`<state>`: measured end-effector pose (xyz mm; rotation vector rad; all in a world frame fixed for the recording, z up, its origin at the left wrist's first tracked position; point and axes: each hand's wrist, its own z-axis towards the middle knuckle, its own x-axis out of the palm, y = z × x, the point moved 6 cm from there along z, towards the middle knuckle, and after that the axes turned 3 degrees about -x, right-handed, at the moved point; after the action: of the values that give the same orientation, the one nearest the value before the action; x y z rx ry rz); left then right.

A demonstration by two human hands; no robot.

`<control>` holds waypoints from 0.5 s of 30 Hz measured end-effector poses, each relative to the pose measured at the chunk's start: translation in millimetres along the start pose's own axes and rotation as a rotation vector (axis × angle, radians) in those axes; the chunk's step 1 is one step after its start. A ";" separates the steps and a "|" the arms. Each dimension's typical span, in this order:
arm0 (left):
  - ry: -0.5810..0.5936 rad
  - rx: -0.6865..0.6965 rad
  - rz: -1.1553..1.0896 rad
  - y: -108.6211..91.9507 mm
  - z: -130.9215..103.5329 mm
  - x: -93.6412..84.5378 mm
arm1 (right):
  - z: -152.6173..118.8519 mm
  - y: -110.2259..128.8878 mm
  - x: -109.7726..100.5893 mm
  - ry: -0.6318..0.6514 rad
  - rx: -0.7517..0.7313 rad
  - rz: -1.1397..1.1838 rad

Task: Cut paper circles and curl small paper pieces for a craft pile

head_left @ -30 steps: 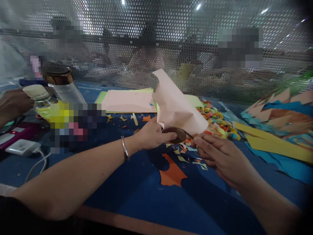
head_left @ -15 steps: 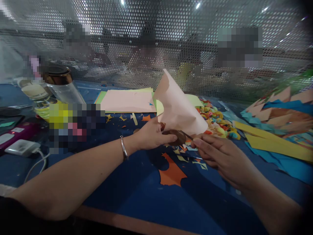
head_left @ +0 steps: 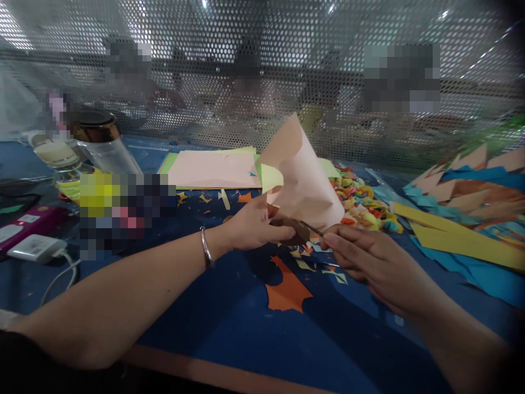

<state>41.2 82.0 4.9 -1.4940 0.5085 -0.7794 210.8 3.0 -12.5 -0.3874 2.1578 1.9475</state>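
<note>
My left hand [head_left: 256, 224] is closed on a curled sheet of pale pink paper [head_left: 309, 180], with the thumb pointing right along its lower edge. The sheet stands up above the hand and bends over to the right. At its left edge shows a pale yellow paper piece [head_left: 272, 178]. Below the curl, a brownish, shaded part of paper [head_left: 298, 232] lies between the hands. My right hand [head_left: 355, 249] pinches a thin dark tool [head_left: 315, 227] that reaches left to this paper; the fingers hide the rest of it. An orange paper offcut [head_left: 288, 287] lies below on the blue table.
Stacked paper sheets [head_left: 215, 168] lie behind my left hand. Many cut paper pieces [head_left: 365, 205] are heaped at right, near yellow strips [head_left: 459, 235] and layered spiky paper [head_left: 471, 180]. A bottle [head_left: 112, 148] and white charger [head_left: 36, 247] stand left. Perforated metal [head_left: 283, 65] rises behind.
The upper tip of the pink sheet has swung right, and more of the yellow piece shows. Both hands stay almost where they were, still gripping.
</note>
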 end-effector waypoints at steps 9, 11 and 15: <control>0.054 0.015 0.016 5.2 -0.9 0.2 | -0.5 -1.1 -0.4 0.023 0.003 0.001; 0.055 0.020 0.021 6.4 -0.6 -0.6 | -0.4 -1.8 -0.6 0.035 -0.004 -0.014; 0.032 0.026 0.048 5.1 0.4 -2.6 | 0.6 -2.1 -1.9 0.040 0.003 -0.023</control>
<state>40.4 83.7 -0.6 -1.4423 0.5547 -0.7704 213.2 3.5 -13.9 -0.4520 2.1708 1.9406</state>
